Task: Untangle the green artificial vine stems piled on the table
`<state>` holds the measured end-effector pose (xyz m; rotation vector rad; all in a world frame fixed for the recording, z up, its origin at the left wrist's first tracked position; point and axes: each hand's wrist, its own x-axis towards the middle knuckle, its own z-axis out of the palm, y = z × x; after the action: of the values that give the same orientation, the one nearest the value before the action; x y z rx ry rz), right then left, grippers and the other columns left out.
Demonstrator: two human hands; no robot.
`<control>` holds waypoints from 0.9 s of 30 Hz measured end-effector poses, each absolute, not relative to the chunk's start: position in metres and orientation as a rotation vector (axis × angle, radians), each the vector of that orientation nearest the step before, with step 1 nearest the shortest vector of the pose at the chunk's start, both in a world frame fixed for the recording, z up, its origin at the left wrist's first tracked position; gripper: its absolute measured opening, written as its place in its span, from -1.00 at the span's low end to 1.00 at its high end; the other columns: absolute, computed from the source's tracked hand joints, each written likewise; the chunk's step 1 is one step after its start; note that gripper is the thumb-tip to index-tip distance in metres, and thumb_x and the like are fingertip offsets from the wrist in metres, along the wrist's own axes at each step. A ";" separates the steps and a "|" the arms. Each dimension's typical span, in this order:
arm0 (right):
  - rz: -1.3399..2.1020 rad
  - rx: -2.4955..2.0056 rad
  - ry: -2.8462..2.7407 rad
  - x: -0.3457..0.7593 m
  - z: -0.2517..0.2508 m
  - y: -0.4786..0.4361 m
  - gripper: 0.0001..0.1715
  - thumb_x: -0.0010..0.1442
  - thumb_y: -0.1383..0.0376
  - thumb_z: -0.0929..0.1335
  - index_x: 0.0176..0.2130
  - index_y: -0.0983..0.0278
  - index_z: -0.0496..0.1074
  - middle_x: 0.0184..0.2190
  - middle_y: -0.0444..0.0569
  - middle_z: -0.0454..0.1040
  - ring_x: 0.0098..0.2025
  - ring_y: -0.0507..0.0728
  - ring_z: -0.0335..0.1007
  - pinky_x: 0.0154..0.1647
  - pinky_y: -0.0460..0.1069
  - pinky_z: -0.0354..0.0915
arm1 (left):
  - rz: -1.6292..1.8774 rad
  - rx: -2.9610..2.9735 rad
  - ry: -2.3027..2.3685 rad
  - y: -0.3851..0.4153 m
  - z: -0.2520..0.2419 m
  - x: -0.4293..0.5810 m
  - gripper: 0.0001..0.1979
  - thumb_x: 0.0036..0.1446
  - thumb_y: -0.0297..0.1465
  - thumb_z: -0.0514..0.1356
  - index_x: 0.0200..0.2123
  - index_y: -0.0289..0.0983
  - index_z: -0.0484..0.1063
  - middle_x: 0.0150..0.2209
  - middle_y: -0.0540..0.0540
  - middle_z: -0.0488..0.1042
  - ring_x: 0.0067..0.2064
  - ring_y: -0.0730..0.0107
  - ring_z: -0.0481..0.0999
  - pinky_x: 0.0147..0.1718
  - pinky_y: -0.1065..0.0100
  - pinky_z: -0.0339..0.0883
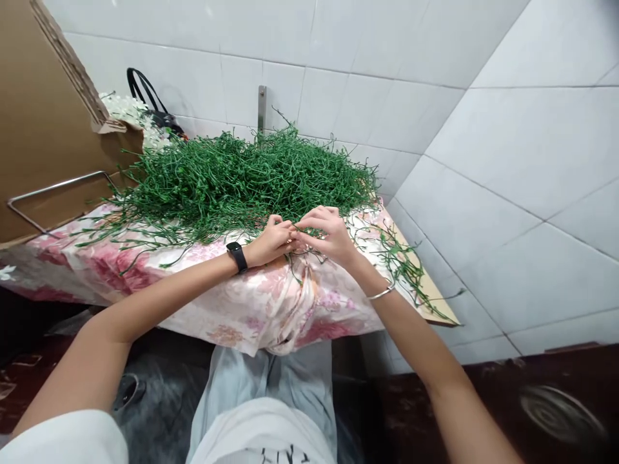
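Stems (242, 177) lie heaped just beyond my hands, on the counter (435, 303). My left hand (271, 241) and right hand (326, 235) meet fingertip to fingertip at the heap's near edge, each grip pinched on one thin sprig (296, 240) lying crosswise between them.

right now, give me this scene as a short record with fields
left hand: left hand, fingers pinched on a thin green stem, black watch on wrist
right hand: right hand, fingertips meeting the left at the same stem, bangle on wrist
pile: heap of green stems just behind both hands
surface: floral cloth over the table
left side: cardboard box
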<state>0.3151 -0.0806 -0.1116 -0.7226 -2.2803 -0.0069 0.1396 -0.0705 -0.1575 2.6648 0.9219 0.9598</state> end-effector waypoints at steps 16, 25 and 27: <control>0.511 -0.780 -1.558 0.324 -0.099 -0.078 -0.81 0.05 0.19 0.37 -0.34 0.26 0.46 -0.44 -0.11 0.48 -0.38 0.02 0.44 -0.23 0.00 0.36 | 1.779 2.879 0.557 -0.152 -0.113 0.101 -0.79 0.15 -0.32 0.02 -0.43 -0.21 0.39 -0.48 -0.03 0.45 -0.38 0.41 0.37 -0.30 0.28 0.21; -0.189 -0.816 -1.894 0.323 -0.093 -0.106 -0.86 0.11 0.21 0.34 -0.35 0.22 0.47 -0.42 -0.10 0.52 -0.33 0.07 0.41 -0.17 0.06 0.25 | -0.457 2.554 1.533 -0.269 -0.316 0.102 -0.66 0.21 -0.42 -0.03 -0.45 -0.39 0.48 -0.50 -0.24 0.49 -0.44 0.21 0.50 -0.51 0.32 0.25; -0.215 -0.805 -1.918 0.322 -0.096 -0.105 -0.85 0.11 0.21 0.33 -0.35 0.22 0.46 -0.43 -0.10 0.52 -0.33 0.08 0.40 -0.19 0.05 0.24 | -0.483 2.485 1.666 -0.259 -0.348 0.092 -0.71 0.19 -0.42 0.01 -0.31 -0.53 0.46 -0.33 -0.44 0.49 -0.28 0.04 0.51 -0.42 0.23 0.31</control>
<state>0.3221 -0.1054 -0.0963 -0.8050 -1.9181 -0.2155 0.0915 -0.2592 -0.3482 2.4852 1.6658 -0.4827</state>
